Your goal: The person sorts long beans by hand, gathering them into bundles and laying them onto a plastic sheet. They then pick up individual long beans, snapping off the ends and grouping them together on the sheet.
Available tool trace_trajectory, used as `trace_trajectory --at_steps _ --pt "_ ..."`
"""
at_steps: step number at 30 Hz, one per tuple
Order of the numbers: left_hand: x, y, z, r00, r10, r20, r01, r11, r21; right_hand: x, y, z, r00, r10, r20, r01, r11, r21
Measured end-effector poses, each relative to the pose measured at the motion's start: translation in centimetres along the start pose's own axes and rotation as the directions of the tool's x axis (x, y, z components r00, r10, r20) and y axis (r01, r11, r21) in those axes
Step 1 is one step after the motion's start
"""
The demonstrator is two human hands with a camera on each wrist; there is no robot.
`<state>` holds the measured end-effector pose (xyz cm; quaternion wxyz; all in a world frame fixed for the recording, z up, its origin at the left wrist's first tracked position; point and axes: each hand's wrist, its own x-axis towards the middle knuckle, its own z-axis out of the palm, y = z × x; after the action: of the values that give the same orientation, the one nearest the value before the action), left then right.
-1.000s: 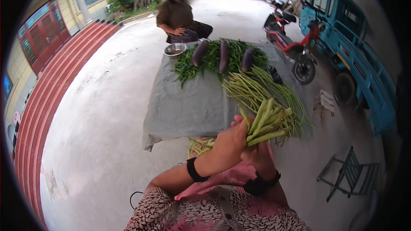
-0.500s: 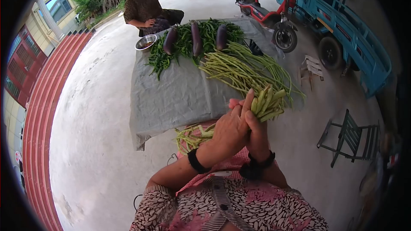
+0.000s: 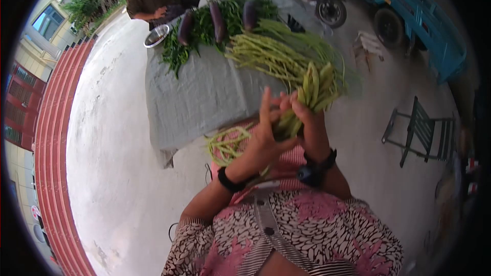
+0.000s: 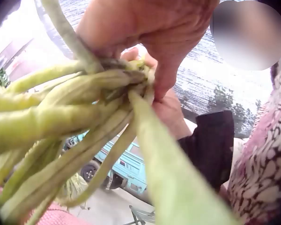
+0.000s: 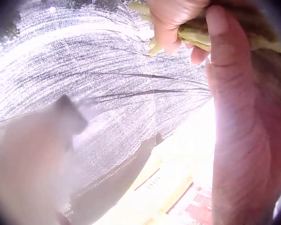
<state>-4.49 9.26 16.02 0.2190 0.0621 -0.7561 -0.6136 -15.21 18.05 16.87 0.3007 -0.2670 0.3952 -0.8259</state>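
Observation:
A bunch of pale green beans is held upright between both hands above the lap. My right hand grips the bunch on its right side, thumb laid along it. My left hand holds the lower ends from the left, index finger raised and thumb below. In the left wrist view the bean pods fan out from the fingers. More loose beans lie on the pink checked apron. In the right wrist view the left hand grasps the bean ends, partly hidden by the right thumb.
A grey-covered table carries long beans, leafy-looking green peppers, three eggplants and a metal bowl. A person sits beyond it. A folding stool stands at right, a blue cargo tricycle behind.
The head view has tilted down, so the table shifts up and left. My left hand's fingers have spread from their clasp, index finger raised, and the bunch's lower part now shows between the hands.

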Motion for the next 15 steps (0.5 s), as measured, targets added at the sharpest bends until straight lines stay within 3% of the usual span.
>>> trace_trajectory --at_steps 1,6,9,11,13,15 --pt "0.1 -0.2 0.0 0.99 -0.144 -0.005 0.142 0.98 -0.138 0.0 0.2 -0.1 1.0 -0.003 -0.008 0.003 0.999 -0.035" --pt "0.4 -0.9 -0.1 0.998 -0.001 -0.065 0.002 1.0 0.008 -0.5 -0.6 1.2 1.0 -0.012 -0.027 0.008 0.986 -0.165" --pt "0.6 -1.5 -1.3 0.998 -0.046 0.031 0.041 0.989 0.145 -0.7 -0.3 1.1 0.999 -0.036 0.037 0.042 0.983 -0.176" --pt "0.8 -2.9 -2.3 0.988 0.0 0.155 -0.042 0.963 0.268 -0.5 -0.1 0.6 0.993 -0.069 0.091 0.083 0.982 -0.17" --pt "0.8 -4.0 -3.0 0.94 -0.235 0.247 0.256 0.965 -0.057 0.1 -0.3 -0.1 0.987 -0.103 0.123 0.122 0.981 -0.153" --pt "0.6 -4.3 -3.6 0.874 -0.258 0.413 0.299 0.953 -0.037 0.4 0.1 -0.3 0.992 -0.104 0.073 0.106 0.994 -0.032"
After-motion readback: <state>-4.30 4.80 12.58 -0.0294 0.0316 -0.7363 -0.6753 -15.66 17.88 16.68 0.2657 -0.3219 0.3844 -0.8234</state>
